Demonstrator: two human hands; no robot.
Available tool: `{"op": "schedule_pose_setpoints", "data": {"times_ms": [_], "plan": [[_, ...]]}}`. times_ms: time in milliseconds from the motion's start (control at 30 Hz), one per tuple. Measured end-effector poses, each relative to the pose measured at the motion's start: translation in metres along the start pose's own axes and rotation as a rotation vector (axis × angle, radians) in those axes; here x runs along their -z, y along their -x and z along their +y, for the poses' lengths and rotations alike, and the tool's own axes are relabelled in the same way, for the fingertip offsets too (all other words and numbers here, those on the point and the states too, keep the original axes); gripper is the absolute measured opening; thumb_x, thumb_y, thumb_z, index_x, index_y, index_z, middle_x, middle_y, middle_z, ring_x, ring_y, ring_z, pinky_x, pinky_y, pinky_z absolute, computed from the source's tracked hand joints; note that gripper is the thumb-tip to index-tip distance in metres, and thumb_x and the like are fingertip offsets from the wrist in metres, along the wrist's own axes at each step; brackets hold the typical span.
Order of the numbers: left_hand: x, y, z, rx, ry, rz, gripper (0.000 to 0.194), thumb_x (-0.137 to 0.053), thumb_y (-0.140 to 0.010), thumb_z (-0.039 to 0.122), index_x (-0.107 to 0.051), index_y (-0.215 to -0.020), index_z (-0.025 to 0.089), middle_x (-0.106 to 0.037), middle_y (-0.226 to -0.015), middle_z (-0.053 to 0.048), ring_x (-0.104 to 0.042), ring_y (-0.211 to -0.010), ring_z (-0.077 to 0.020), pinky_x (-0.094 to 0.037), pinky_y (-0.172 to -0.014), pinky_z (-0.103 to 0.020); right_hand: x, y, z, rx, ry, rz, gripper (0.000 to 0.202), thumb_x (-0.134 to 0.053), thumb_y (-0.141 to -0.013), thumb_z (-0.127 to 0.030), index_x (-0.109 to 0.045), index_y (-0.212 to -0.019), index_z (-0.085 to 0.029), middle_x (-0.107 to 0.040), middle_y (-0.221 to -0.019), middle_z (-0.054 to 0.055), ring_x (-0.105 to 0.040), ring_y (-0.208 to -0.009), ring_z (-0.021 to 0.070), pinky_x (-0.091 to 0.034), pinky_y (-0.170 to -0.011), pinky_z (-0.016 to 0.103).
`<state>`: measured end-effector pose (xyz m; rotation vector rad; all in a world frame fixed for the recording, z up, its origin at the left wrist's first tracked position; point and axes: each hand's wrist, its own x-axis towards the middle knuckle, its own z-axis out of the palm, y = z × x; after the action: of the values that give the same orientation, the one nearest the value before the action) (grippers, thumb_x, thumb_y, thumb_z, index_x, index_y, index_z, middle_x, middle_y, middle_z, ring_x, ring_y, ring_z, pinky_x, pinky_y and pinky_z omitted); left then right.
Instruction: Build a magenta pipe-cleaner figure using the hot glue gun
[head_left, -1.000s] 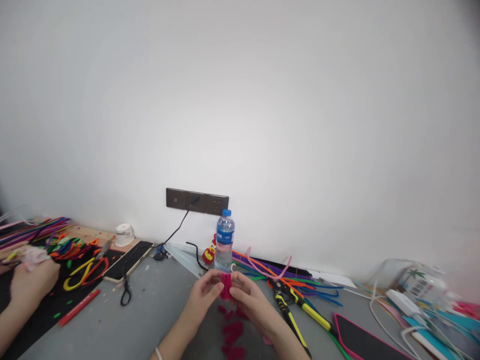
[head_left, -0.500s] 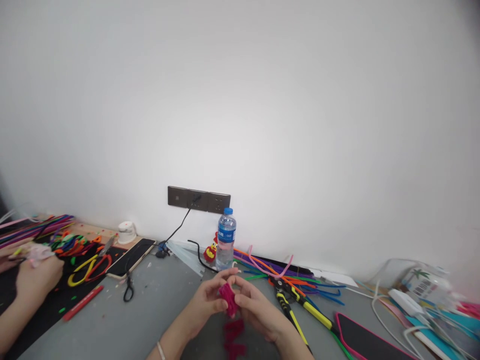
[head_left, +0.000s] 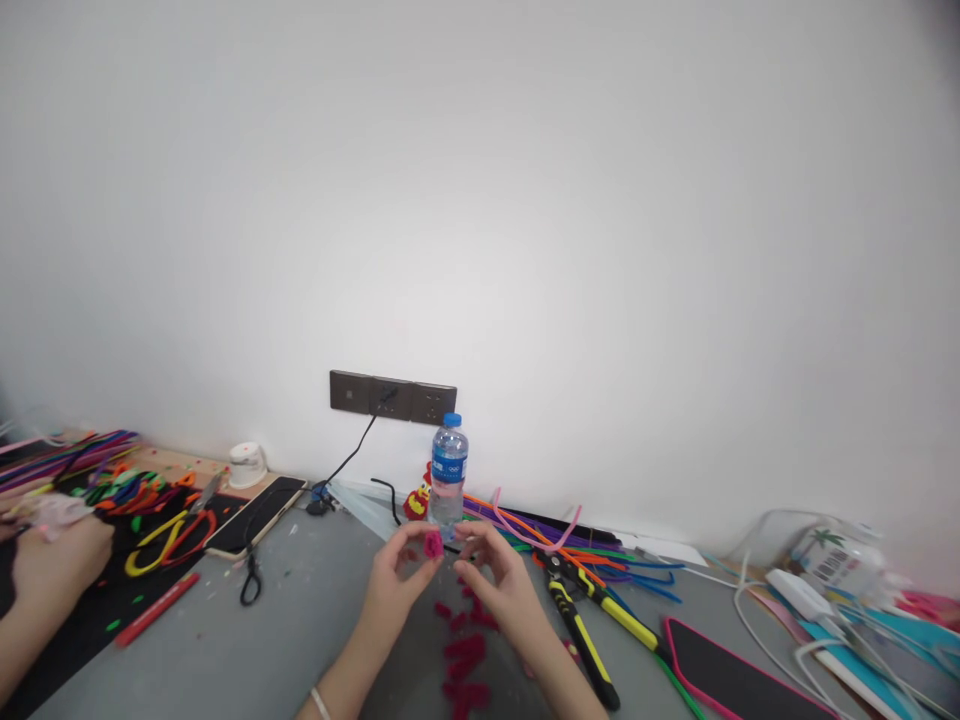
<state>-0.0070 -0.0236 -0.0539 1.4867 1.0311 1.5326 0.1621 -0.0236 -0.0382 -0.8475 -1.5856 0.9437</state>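
Between its thumb and fingertips my left hand (head_left: 397, 575) pinches a small magenta fuzzy piece (head_left: 433, 544). Just to the right, my right hand (head_left: 496, 575) is apart from the piece, its thumb and fingers spread with nothing visible between them. Several magenta fuzzy pieces (head_left: 466, 652) lie on the grey table below and between my hands. Behind my fingertips stands a water bottle (head_left: 449, 470) with a blue cap, and a small red and yellow figure (head_left: 417, 500) sits beside it.
Yellow-black pliers (head_left: 585, 640), coloured pipe cleaners (head_left: 600, 560) and a pink-edged phone (head_left: 735, 670) lie to the right. Further right are white cables (head_left: 750, 620). At left are a phone (head_left: 255, 515), scissors (head_left: 169, 540), a red marker (head_left: 157, 608) and another person's hand (head_left: 64, 565).
My hands have moved apart; the right has let go of the magenta piece, which stays in my left. More pieces on the table now show. The view has shifted slightly.
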Motion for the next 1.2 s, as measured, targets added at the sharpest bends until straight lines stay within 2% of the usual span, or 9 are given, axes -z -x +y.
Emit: {"op": "schedule_pose_setpoints", "data": {"times_ms": [67,167,433,567,700,800,933,1200], "plan": [[0.0,0.001,0.001,-0.074,-0.107,0.0,0.025,-0.064,-0.071,0.015,-0.07,-0.094,0.019,-0.071,-0.096,-0.007,-0.064,-0.092,-0.0242,-0.048,-0.071,-0.029,-0.001,0.001,-0.002,0.034,0.083,-0.005,0.033,-0.066,-0.078,-0.024,-0.062,-0.111,-0.023,-0.063,-0.104,0.006,-0.059,-0.088,0.0222,-0.044,-0.076,0.033],[-0.001,0.002,0.002,-0.177,-0.214,-0.016,0.027,-0.061,-0.066,0.008,-0.069,-0.089,0.02,-0.07,-0.091,-0.005,-0.063,-0.087,-0.0228,-0.046,-0.067,-0.028,-0.004,0.003,-0.004,0.052,0.099,-0.031,0.032,-0.065,-0.077,-0.019,-0.063,-0.109,-0.024,-0.064,-0.105,0.006,-0.06,-0.093,0.0226,-0.045,-0.079,0.032],[-0.004,0.005,0.0,-0.262,-0.33,-0.05,0.022,-0.061,-0.07,0.012,-0.063,-0.09,0.02,-0.066,-0.089,-0.005,-0.061,-0.082,-0.0218,-0.046,-0.067,-0.029,-0.005,0.001,-0.007,0.073,0.087,-0.021,0.016,-0.066,-0.075,-0.016,-0.066,-0.09,-0.021,-0.066,-0.089,0.003,-0.061,-0.084,0.0213,-0.046,-0.074,0.03],[-0.008,0.009,-0.001,-0.24,-0.32,-0.011,0.023,-0.064,-0.069,0.016,-0.053,-0.088,0.021,-0.065,-0.086,-0.002,-0.06,-0.078,-0.0201,-0.046,-0.069,-0.03,-0.005,0.0,-0.008,0.046,0.042,-0.012,0.008,-0.066,-0.077,-0.022,-0.063,-0.085,-0.02,-0.063,-0.085,0.003,-0.06,-0.082,0.0215,-0.047,-0.073,0.03],[-0.01,0.01,0.002,-0.193,-0.319,-0.021,0.024,-0.065,-0.07,0.017,-0.046,-0.083,0.023,-0.065,-0.086,-0.001,-0.058,-0.076,-0.0188,-0.045,-0.07,-0.029,-0.004,0.0,-0.004,-0.019,-0.049,-0.027,0.016,-0.066,-0.08,-0.033,-0.063,-0.089,-0.019,-0.064,-0.084,0.005,-0.061,-0.082,0.0228,-0.048,-0.072,0.032],[-0.009,0.009,0.002,-0.185,-0.324,-0.016,0.019,-0.061,-0.072,0.014,-0.047,-0.083,0.022,-0.066,-0.088,-0.002,-0.06,-0.078,-0.0193,-0.045,-0.071,-0.029,-0.004,0.0,0.002,-0.067,-0.097,-0.028,0.025,-0.068,-0.079,-0.04,-0.062,-0.092,-0.02,-0.066,-0.088,0.007,-0.063,-0.084,0.0247,-0.049,-0.071,0.034],[-0.008,0.008,0.001,-0.171,-0.33,-0.02,0.02,-0.059,-0.072,0.013,-0.055,-0.09,0.021,-0.067,-0.089,-0.004,-0.062,-0.082,-0.0216,-0.046,-0.072,-0.031,-0.003,0.001,0.006,-0.057,-0.079,0.004,0.036,-0.071,-0.077,-0.04,-0.06,-0.105,-0.022,-0.068,-0.096,0.009,-0.064,-0.09,0.0271,-0.049,-0.076,0.037],[-0.008,0.012,0.006,-0.129,-0.338,-0.081,0.03,-0.062,-0.073,0.015,-0.058,-0.102,0.019,-0.069,-0.092,-0.006,-0.064,-0.086,-0.0239,-0.046,-0.073,-0.033,0.0,0.0,0.002,-0.012,0.037,-0.01,0.02,-0.067,-0.08,-0.037,-0.067,-0.091,-0.02,-0.066,-0.086,0.006,-0.061,-0.081,0.0243,-0.047,-0.072,0.035]]}}
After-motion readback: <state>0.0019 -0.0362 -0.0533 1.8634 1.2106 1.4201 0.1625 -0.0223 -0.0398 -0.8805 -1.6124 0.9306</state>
